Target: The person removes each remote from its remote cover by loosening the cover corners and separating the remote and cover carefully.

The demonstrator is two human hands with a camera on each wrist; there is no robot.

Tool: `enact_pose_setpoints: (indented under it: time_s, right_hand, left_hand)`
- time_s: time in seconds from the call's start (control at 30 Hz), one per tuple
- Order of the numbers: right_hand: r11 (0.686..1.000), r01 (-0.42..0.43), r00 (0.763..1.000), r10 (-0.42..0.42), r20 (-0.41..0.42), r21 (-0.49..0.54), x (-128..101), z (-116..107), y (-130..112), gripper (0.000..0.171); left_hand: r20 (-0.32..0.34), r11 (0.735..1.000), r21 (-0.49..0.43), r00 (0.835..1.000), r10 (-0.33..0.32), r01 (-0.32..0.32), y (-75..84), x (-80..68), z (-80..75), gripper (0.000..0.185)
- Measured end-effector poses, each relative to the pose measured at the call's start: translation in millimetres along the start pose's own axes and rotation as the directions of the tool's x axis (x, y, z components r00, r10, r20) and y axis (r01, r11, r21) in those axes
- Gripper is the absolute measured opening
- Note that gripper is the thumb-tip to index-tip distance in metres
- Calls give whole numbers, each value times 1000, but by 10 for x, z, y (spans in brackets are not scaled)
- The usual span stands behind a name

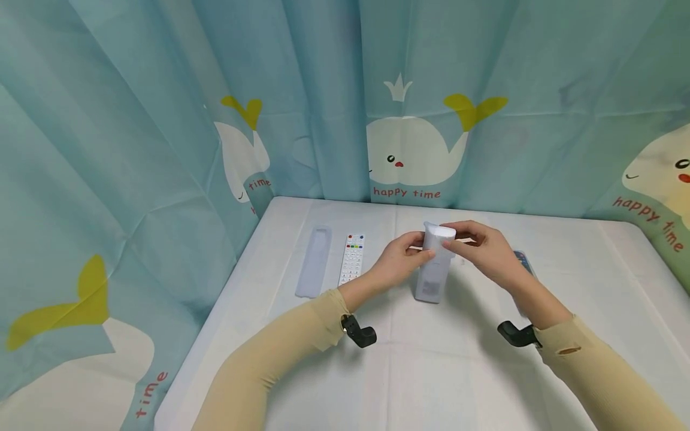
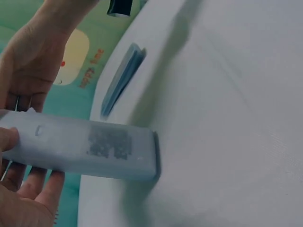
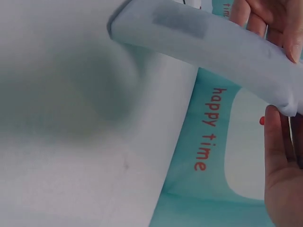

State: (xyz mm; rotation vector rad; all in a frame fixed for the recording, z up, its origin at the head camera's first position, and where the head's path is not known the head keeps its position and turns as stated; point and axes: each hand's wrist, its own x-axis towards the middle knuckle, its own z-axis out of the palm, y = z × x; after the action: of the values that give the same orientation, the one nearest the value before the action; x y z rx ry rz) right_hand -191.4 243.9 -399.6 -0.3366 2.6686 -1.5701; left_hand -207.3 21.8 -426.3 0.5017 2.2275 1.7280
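Both hands hold a remote in a pale translucent silicone sleeve (image 1: 433, 269), tilted above the middle of the white table (image 1: 442, 371), its lower end near the tabletop. My left hand (image 1: 401, 258) grips its upper part from the left, and my right hand (image 1: 482, 245) pinches the top end from the right. In the left wrist view the sleeved remote (image 2: 94, 149) crosses the frame, a dark label showing through, with fingers (image 2: 33, 184) behind it. The right wrist view shows the same sleeved remote (image 3: 208, 52) with fingers (image 3: 277, 156) at its end.
A bare white remote with coloured buttons (image 1: 352, 258) and an empty pale sleeve (image 1: 314, 261) lie side by side at the table's left. A bluish sleeved item (image 1: 524, 263) lies partly hidden behind my right wrist. Whale-print curtains (image 1: 409, 102) surround the table.
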Motion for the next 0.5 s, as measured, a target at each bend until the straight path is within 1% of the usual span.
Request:
enact_pose_setpoints:
  time_s: [0.13, 0.2, 0.27, 0.37, 0.43, 0.5]
  right_hand:
    - [999, 7, 999, -8, -34, -39, -20, 12, -19, 45]
    - [998, 23, 998, -26, -51, -59, -14, 15, -16, 44]
    - [996, 40, 997, -44, -60, -75, -5, 19, -4, 42]
    - [995, 60, 996, -65, -67, -76, 2, 26, 13, 42]
    - [996, 65, 995, -70, -73, -68, 3, 33, 20, 42]
    - [996, 61, 995, -65, -75, -61, 5, 46, 19, 44]
  left_hand:
    - [-13, 999, -5, 999, -33, 33, 67, 6, -14, 48]
    - [-37, 999, -26, 998, -43, 42, 116, 24, -29, 47]
    - [-72, 997, -66, 996, -50, 46, 172, 54, -57, 45]
    - [-106, 992, -114, 993, -58, 46, 244, 119, -107, 42]
    - [-121, 990, -129, 990, -71, 55, 275, 156, -130, 40]
    - [-130, 990, -125, 988, -86, 70, 295, 179, -142, 37]
